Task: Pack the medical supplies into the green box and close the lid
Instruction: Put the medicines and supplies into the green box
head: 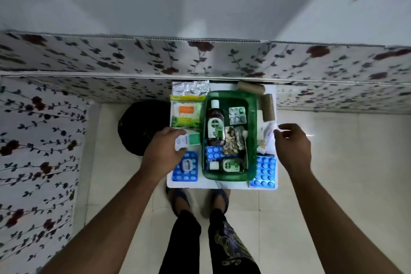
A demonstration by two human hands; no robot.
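The open green box (252, 104) stands in the middle of a small white table (222, 185). Inside lie a brown antiseptic bottle (215, 124), a silver pill strip (237, 115), a blue blister pack (214, 153), a small green bottle (230, 165) and crumpled packets. My left hand (163, 151) grips a small white and green carton (188, 140) left of the box. My right hand (292, 144) hovers right of the box, fingers apart, fingertips at a white packet (269, 133). No lid is visible.
Left of the box lie a cotton-bud pack (186, 111), a foil strip (191, 88) and a blue blister pack with a small item on it (185, 168). Another blue blister pack (264, 171) and two brown bandage rolls (250, 89) lie right. Floral panels surround the tiled floor; my feet stand below.
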